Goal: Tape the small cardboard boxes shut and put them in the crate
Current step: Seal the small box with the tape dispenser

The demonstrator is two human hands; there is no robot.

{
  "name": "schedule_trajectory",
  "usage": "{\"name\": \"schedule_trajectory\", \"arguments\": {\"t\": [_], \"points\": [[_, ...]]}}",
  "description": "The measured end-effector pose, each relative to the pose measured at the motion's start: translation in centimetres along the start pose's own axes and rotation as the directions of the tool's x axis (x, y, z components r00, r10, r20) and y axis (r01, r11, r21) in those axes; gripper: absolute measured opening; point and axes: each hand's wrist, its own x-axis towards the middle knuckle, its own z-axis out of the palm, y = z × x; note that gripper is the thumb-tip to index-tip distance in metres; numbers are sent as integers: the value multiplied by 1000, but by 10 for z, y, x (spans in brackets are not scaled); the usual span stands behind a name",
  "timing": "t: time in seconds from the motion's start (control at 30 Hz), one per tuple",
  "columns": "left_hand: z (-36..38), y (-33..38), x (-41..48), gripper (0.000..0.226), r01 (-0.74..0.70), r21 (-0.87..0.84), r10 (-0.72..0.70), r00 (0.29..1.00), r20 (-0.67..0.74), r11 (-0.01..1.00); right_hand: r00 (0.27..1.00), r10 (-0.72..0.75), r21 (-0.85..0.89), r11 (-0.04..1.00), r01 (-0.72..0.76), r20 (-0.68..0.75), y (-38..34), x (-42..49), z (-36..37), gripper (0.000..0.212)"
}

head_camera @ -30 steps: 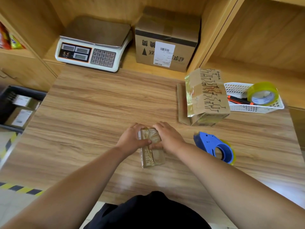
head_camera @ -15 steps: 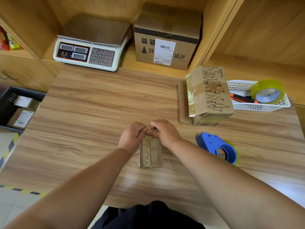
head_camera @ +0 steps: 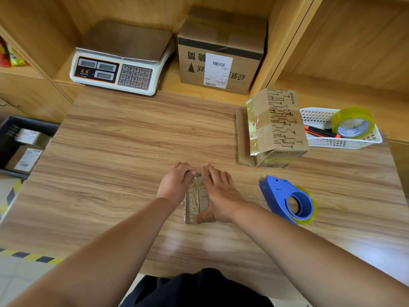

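Pressing on a small cardboard box (head_camera: 195, 200) in the lower middle of the frame, both hands work on the wooden worktop (head_camera: 124, 156). The box lies flat with its long side running away from the person, and glossy clear tape covers its top. The left hand (head_camera: 176, 185) has its fingers curled over the box's far left corner, gripping it. The right hand (head_camera: 219, 193) lies nearly flat along the box's right side, fingers fairly straight and thumb reaching across the near end.

Right of the hands, a blue tape dispenser (head_camera: 287, 200) lies on its side, near the box but apart from it. Further up on the right stands a taped cardboard box with black printed lines (head_camera: 277, 127), and beside it a white basket (head_camera: 345, 144) holds a roll of yellowish tape (head_camera: 354, 122) and an orange-and-black tool (head_camera: 321, 132).

At the left edge of the frame, below worktop level, a dark crate (head_camera: 6, 140) holds labelled boxes (head_camera: 26, 159). At the top, on a shelf, sit a weighing scale (head_camera: 119, 63) and a large carton (head_camera: 221, 56).
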Motion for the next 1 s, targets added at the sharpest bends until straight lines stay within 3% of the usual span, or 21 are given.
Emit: {"name": "schedule_trajectory", "arguments": {"t": [0.27, 0.4, 0.47, 0.53, 0.6, 0.73, 1.0], "points": [[2, 5, -6, 15, 68, 11, -68, 997, -22, 998, 991, 54, 18, 998, -52, -124, -11, -3, 1, 123], [0, 7, -6, 14, 136, -78, -136, 991, 13, 988, 963, 107, 247, 968, -44, -248, -14, 0, 3, 73], [-2, 8, -6, 23, 192, -62, -190, 981, 46, 979, 944, 140, 333, 942, -35, -298, -13, 0, 2, 59], [-5, 11, -6, 36, 252, -9, -252, 968, 23, 968, 941, 197, 445, 894, -58, -274, -12, -1, 2, 65], [-7, 15, -8, 30, 260, 12, -259, 965, -46, 966, 932, 285, 558, 822, -117, -225, -9, -2, 4, 66], [-8, 25, -13, 21, 274, -22, -275, 956, -106, 961, 912, 363, 614, 769, -177, -192, -7, 1, 0, 42], [-20, 62, -22, 5, 107, -296, -183, 952, -245, 949, 769, 439, 677, 735, -12, -464, -13, -5, -28, 43]]}}
